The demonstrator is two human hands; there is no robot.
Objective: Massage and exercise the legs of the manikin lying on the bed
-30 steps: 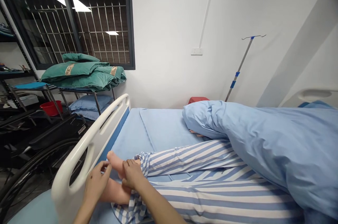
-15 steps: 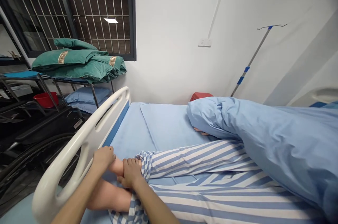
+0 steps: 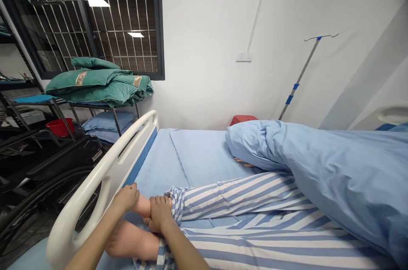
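Note:
A figure with smooth, plastic-looking feet, like a care manikin, lies on the bed in blue-and-white striped trousers [image 3: 242, 195]. My left hand [image 3: 126, 197] is closed around the far foot [image 3: 142, 206] near its toes, which it hides. Just above, my right hand [image 3: 160, 214] wraps the ankle of the same leg beside the bunched trouser cuff [image 3: 177, 200]. The near foot [image 3: 134, 240] rests on the sheet below my forearms, untouched by my fingers. A blue quilt [image 3: 306, 155] is folded back over the upper body, with a figure's fingers [image 3: 244, 163] showing under its edge.
The cream footboard [image 3: 105, 168] rises close to my left forearm. Behind it are a wheelchair [image 3: 70, 155], a red basin [image 3: 60, 127] and green folded bedding [image 3: 102, 83] on a chair. An IV pole [image 3: 301, 74] stands beyond the bed.
The camera view has tilted slightly up, so the scene sits a little lower. Both hands keep their hold on the far foot and ankle, with no clear movement of the leg.

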